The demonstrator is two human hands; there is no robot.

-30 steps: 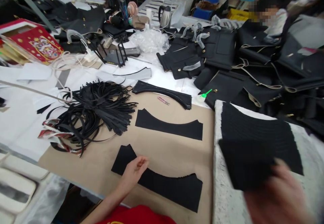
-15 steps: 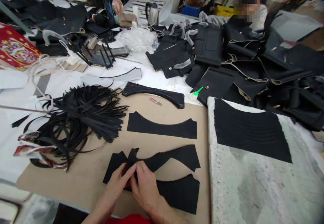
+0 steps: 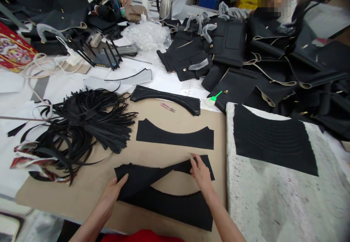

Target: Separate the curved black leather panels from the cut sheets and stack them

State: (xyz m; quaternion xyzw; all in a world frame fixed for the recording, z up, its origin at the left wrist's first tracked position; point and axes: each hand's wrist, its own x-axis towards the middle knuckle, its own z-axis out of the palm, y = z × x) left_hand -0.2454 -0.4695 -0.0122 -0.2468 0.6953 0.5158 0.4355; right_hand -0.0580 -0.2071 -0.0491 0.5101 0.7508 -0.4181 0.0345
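My left hand (image 3: 115,189) grips the left end of a black curved panel (image 3: 143,178), thumb on top and fingers underneath. This panel looks like leather or fabric; its left part is turned over across another black curved panel (image 3: 180,211) nearer me. My right hand (image 3: 201,172) rests on the upper panel's right part, fingers slightly apart and touching it. Between the two panels, an eye-shaped patch of brown board (image 3: 171,183) shows. Just beyond lies a matching black panel (image 3: 175,136), flat with its concave edge facing away.
A heap of black strips (image 3: 90,121) lies left. Pink thread snips (image 3: 167,107) sit below stacked curved pieces (image 3: 165,99). A stained pale slab (image 3: 273,198) at right carries a black sheet (image 3: 273,140). Black bags (image 3: 229,41) crowd behind, with a person (image 3: 281,1) beyond.
My hands have separated: the left moved to the panel's left end, the right moved rightwards onto its other part. The bunched left part is now spread over the nearer panel.
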